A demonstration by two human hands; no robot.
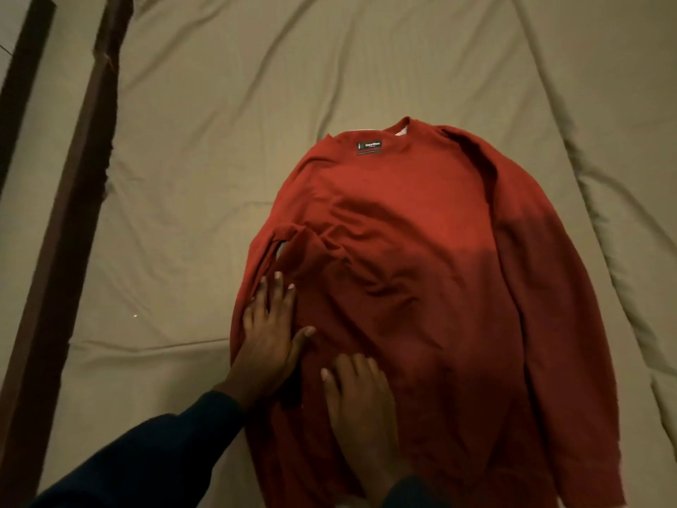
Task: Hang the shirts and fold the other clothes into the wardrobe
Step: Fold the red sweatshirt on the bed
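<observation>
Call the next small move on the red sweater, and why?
Probably fold the right sleeve in over the body. The red sweater lies flat on the bed sheet; its left side already looks tucked in under the left hand, while the right hand presses flat lower down and the right sleeve lies spread outward.

Two bare hands, left hand (269, 335), right hand (361, 401), dark navy long sleeves (154, 456)

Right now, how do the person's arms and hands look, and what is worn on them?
Both hands are bare: left hand, right hand. No gloves, rings or watch show. Each arm wears a long dark navy sleeve reaching the wrist. The nails look short and pale.
</observation>
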